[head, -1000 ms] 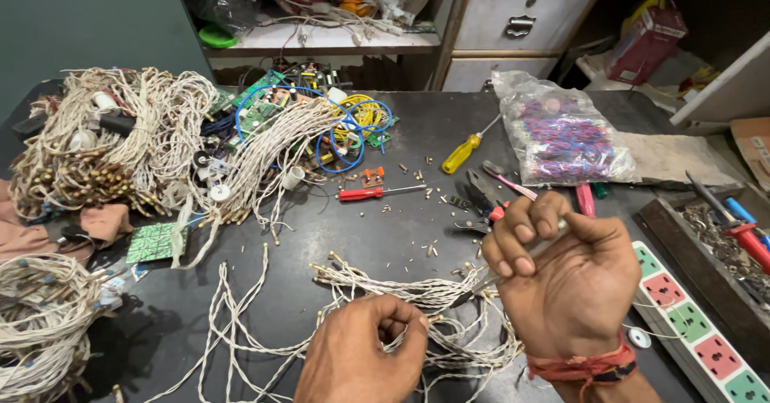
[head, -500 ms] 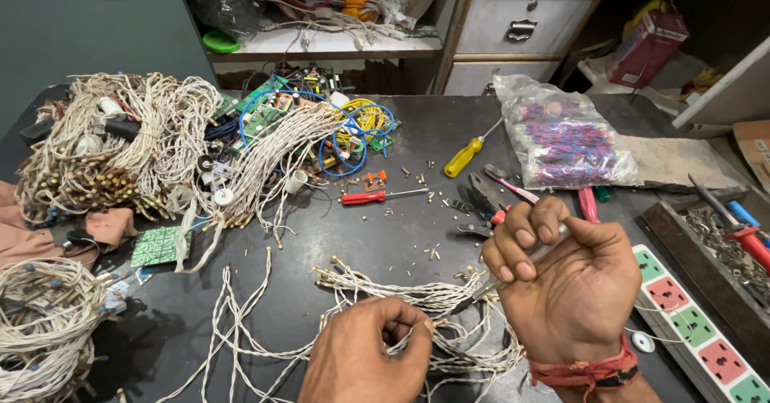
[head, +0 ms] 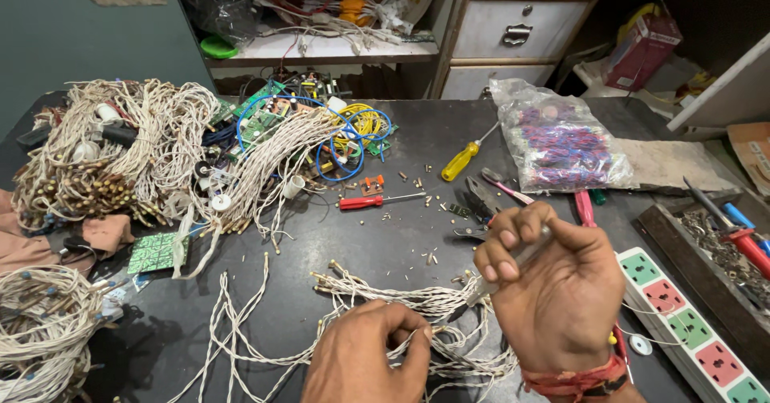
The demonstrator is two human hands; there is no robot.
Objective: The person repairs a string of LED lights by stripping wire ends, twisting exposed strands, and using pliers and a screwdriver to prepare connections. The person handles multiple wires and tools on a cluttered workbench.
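Near the tabletop's point(head: 377, 234) front edge, the left hand point(head: 365, 363) pinched twisted white wires point(head: 377, 291); the right hand point(head: 553, 291) gripped a thin tool point(head: 536, 245).

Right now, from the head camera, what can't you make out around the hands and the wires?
- Left hand: its curled fingers hide the grip on the white twisted wires.
- Right hand: the thin pale piece in its fingers is mostly covered.
- Pliers: handles partly behind the right hand.
- Power strip: cut off by the frame edge.
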